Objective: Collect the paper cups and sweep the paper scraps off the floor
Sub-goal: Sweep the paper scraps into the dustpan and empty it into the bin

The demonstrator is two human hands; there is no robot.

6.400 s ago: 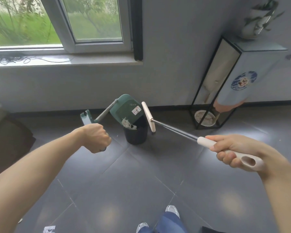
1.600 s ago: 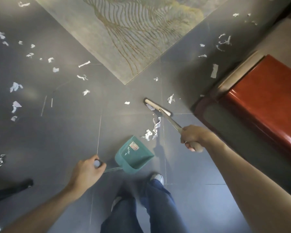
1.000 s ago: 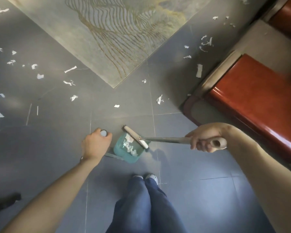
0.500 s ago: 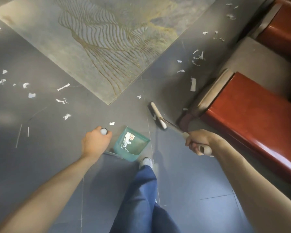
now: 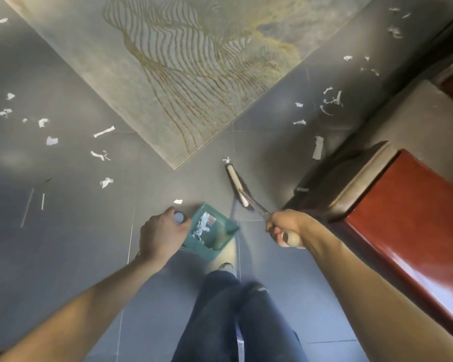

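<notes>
Scraps (image 5: 104, 131) lie all over the grey floor (image 5: 63, 257), a thick scatter off to the left and another run up the right side beside the red bench (image 5: 416, 218). The big patterned rug (image 5: 194, 61) fills the top of the room, its corner pointing down at the person's legs (image 5: 236, 317). No paper cups anywhere that I can see.

Now the tools. The broom (image 5: 237, 186) is out ahead, head down near the rug corner, with one small scrap just past its far tip. The right hand (image 5: 285, 226) is wrapped tight round the pale grip at the broom's near end. The green dustpan (image 5: 212, 232) sits on the floor between the hands, already holding a little heap of white bits. The left hand (image 5: 162, 231) is curled over the top of the pan's handle, its white end cap poking out between thumb and finger.

A lone scrap lies just beyond the pan's far edge, near that left hand.

Risks, as I judge them: the pan's mouth looks angled away from the broom, so a sweep could push paper past it. Tip that pan carelessly and the heap spills straight back out. And a fast stroke near the rug could flick these light bits onto the rug or under the bench.
</notes>
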